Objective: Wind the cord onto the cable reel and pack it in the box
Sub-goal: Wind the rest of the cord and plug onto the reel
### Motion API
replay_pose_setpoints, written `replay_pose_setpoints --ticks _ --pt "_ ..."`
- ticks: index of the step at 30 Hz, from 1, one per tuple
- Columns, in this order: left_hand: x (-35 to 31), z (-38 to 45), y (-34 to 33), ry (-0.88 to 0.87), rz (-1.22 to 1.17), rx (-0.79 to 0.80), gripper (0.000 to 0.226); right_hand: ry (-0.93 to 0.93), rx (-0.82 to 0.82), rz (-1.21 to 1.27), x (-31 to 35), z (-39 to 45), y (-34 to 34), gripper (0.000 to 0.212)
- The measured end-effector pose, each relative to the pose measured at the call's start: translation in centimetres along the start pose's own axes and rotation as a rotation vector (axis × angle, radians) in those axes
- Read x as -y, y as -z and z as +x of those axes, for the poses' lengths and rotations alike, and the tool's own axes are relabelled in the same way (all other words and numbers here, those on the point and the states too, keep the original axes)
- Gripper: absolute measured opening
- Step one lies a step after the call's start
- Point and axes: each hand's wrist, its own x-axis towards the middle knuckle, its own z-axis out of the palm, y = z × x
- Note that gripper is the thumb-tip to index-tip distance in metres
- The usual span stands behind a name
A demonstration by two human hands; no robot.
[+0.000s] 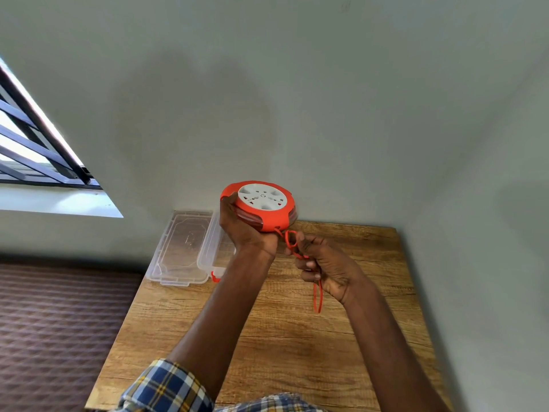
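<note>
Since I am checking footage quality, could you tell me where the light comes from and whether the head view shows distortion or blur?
Head view: daylight enters from the window at left, blown out white; soft shadows of the arms fall on the wall; the wide lens bends wall and table edges; the reel, cord and both hands, left and right, look reasonably sharp.

Bright daylight from the window (pixel 35 150) at left, soft broad shadows on the wall (pixel 297 99), strong wide-angle bending at the edges, slight softness overall, no glare.
</note>
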Motion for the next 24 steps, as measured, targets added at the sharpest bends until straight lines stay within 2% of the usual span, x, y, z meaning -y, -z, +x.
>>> replay_pose_setpoints --ticks 2,5,8,11,13,15,18,20,22,24 --pt "-0.1 0.0 -0.1 -0.001 -0.004 0.014 0.053 0.005 0.01 0.001 -0.1 -0.1 0.2 0.046" --pt "-0.1 -0.1 -0.2 0.018 -0.022 0.033 0.057 0.007 -0.002 -0.021 -0.2 -0.1 0.1 0.032" --pt "0.1 -0.2 -0.2 0.036 -0.033 0.064 0.06 0.033 -0.135 -0.134 -0.5 0.2 -0.2 0.032" --pt "0.2 -0.2 -0.3 0.072 -0.027 0.118 0.063 0.07 -0.197 -0.264 -0.8 0.4 -0.4 0.008" --pt "0.2 -0.1 -0.3 0.078 -0.041 0.126 0.064 0.103 -0.129 -0.236 -0.6 0.3 -0.4 0.011" --pt "-0.2 0.1 -0.3 0.074 -0.062 0.108 0.065 0.112 -0.035 -0.082 -0.2 -0.1 -0.3 0.017" --pt "-0.7 0.4 0.0 0.057 -0.052 0.076 0.067 0.102 0.085 0.061 0.2 -0.7 0.2 0.043" --pt "-0.8 0.4 0.0 0.029 -0.051 0.063 0.065 0.117 0.057 -0.066 0.2 -0.8 -0.1 0.054" --pt "-0.6 0.2 0.0 0.008 -0.039 0.061 0.06 0.139 -0.031 -0.193 0.1 -0.5 -0.8 0.048" --pt "-0.6 0.1 0.0 0.002 -0.036 0.059 0.06 0.146 -0.068 -0.219 0.1 -0.2 -1.2 0.041"
